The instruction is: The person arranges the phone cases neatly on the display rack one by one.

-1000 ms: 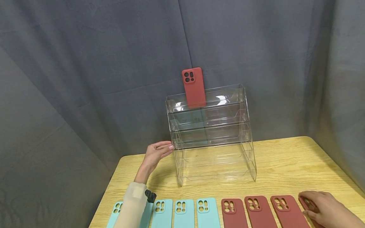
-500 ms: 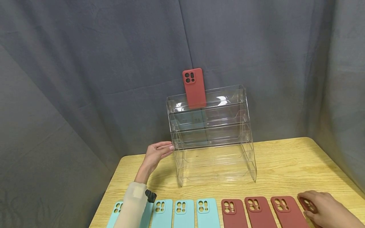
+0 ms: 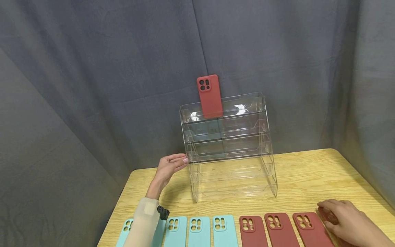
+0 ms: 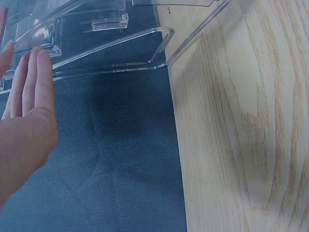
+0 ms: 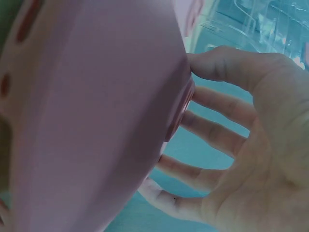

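Observation:
A clear tiered rack (image 3: 228,156) stands on the table, with a red phone case (image 3: 211,97) upright in its top tier, left of the middle. My left hand (image 3: 168,168) touches the rack's left side, its fingers straight; the left wrist view shows the same hand (image 4: 31,111) beside the clear plastic. At the far right, my right hand (image 3: 350,221) holds a red case (image 3: 327,215) by its edges, mostly covering it. In the right wrist view, thumb and fingers of that hand (image 5: 251,130) grip the edges of the case (image 5: 106,106).
Along the front edge lie several turquoise cases (image 3: 199,233), partly under the left sleeve (image 3: 143,219), and three red cases (image 3: 282,233) to their right. A grey curtain (image 3: 139,68) hangs behind the wooden table (image 3: 302,178).
My right hand, with the red case, has shifted a little left and away from the front edge. My left hand remains against the rack.

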The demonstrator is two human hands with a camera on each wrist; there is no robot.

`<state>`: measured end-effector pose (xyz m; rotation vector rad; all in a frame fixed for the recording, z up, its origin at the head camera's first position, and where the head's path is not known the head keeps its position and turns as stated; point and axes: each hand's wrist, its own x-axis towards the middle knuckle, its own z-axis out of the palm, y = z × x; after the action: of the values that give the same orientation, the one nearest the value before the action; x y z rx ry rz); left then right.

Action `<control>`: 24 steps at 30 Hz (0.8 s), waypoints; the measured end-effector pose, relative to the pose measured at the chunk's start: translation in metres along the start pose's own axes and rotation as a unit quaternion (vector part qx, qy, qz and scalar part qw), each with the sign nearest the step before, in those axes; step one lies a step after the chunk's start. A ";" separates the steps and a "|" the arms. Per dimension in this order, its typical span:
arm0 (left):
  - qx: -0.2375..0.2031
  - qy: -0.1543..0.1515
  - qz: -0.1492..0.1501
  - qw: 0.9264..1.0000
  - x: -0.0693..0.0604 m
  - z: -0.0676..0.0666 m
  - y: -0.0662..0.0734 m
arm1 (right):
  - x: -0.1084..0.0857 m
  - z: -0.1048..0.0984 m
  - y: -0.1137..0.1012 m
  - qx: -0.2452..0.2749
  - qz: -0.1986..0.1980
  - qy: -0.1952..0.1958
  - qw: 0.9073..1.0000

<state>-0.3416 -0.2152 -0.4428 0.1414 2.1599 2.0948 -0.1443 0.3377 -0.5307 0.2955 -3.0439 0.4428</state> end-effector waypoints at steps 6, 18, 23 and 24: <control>-0.005 -0.003 0.001 1.000 0.000 0.000 0.000 | 0.008 -0.009 -0.014 -0.021 -0.033 0.066 0.997; 0.000 -0.004 0.000 1.000 0.003 -0.001 -0.001 | 0.042 -0.040 -0.053 -0.019 -0.095 0.144 0.985; 0.002 -0.008 0.002 1.000 0.005 -0.002 -0.001 | 0.063 -0.062 -0.074 -0.018 -0.134 0.179 0.975; 0.001 -0.007 0.001 1.000 0.005 -0.002 -0.001 | 0.067 -0.066 -0.079 -0.018 -0.143 0.189 0.971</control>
<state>-0.3470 -0.2159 -0.4440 0.1596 2.1552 2.0854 -0.1932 0.2707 -0.4403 0.5663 -2.5838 0.3725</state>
